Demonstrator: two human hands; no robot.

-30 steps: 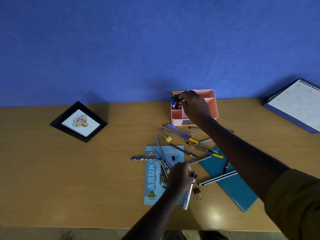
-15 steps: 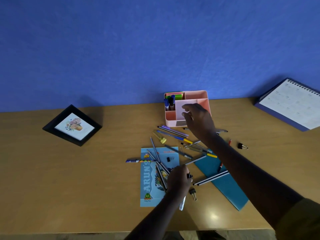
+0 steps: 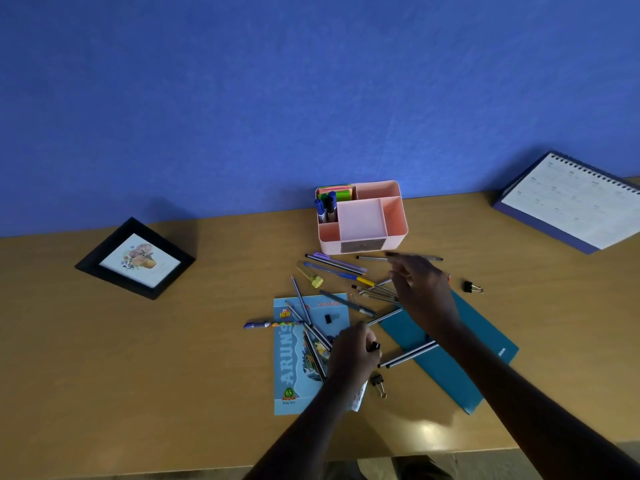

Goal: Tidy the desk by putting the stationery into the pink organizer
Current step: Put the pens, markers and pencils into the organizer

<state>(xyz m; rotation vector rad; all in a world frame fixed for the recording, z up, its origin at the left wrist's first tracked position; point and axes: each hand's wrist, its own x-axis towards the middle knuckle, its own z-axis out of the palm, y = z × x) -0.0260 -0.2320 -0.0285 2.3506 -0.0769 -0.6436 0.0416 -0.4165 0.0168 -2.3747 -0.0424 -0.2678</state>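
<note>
The pink organizer (image 3: 394,220) stands against the blue wall, with markers (image 3: 325,207) upright in its left slot and sticky notes (image 3: 337,192) behind them. Several pens (image 3: 337,265) and pencils (image 3: 301,303) lie scattered in front of it. My right hand (image 3: 420,289) hovers over the pens just in front of the organizer, fingers extended and holding nothing. My left hand (image 3: 351,355) grips a white marker (image 3: 358,398) with a black cap, over the light blue notebook (image 3: 289,362).
A teal notebook (image 3: 460,368) lies under my right forearm with two grey pens (image 3: 408,356) across it. Binder clips sit at the right (image 3: 471,287), near my left wrist (image 3: 378,382) and on the blue notebook (image 3: 329,318). A black photo frame (image 3: 136,259) is left, a desk calendar (image 3: 571,206) far right.
My right hand left a marker in the organizer's left slot and drew back over the scattered pens, empty. My left hand stayed on the white marker.
</note>
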